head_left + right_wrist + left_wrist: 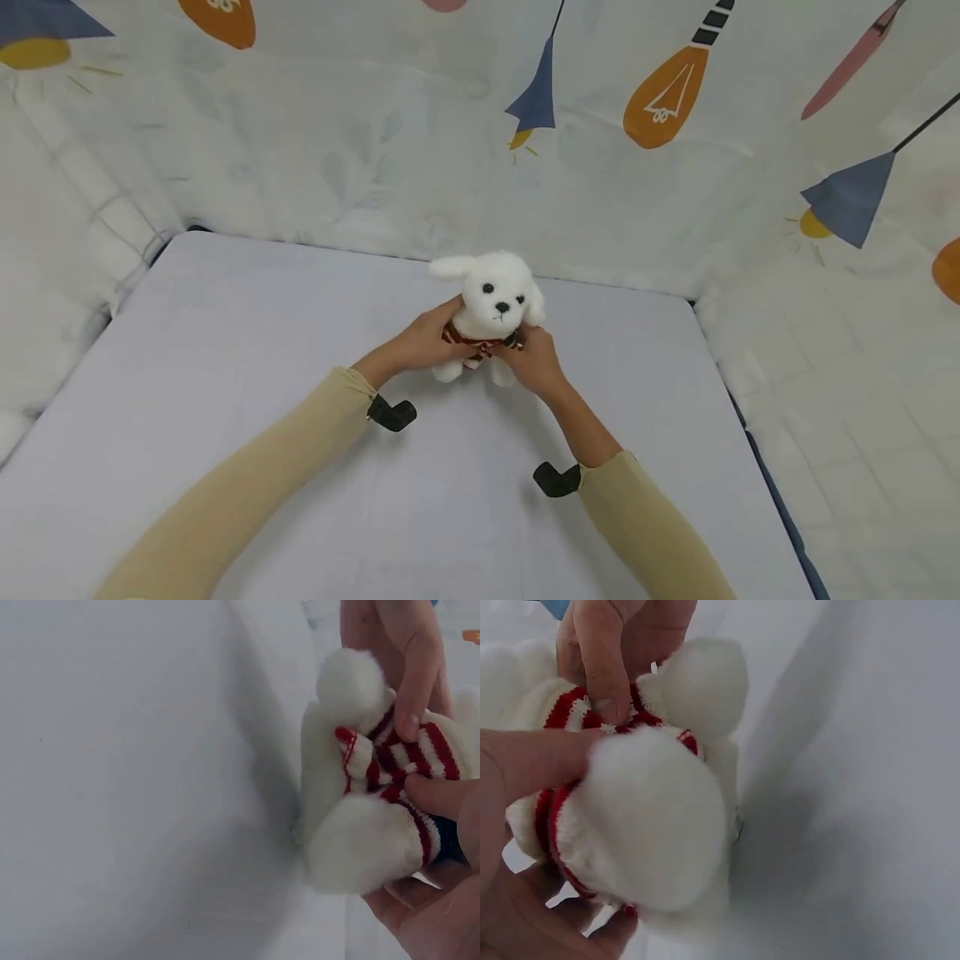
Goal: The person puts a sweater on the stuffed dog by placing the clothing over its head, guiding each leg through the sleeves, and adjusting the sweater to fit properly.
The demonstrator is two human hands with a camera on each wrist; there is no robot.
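A white plush dog [501,287] with black eyes and nose faces the head camera near the table's far edge. Around its body is a red, white and dark striped knitted sweater [420,754]. My left hand [429,337] grips the dog's body from the left, thumb across the chest. From the other side my right hand [534,360] holds it too, its thumb pressing on the sweater's front. Both thumbs lie close together on the stripes in the right wrist view. One dog ear sticks out sideways, the other hangs down. The white paws [656,817] point toward the wrist cameras.
A pale sheet covers the table [450,500]. White curtain [360,150] printed with lamps and bulbs stands behind it, with white walls at both sides. A black wrist camera mount [393,413] juts from the left cuff, and another mount [557,480] from the right.
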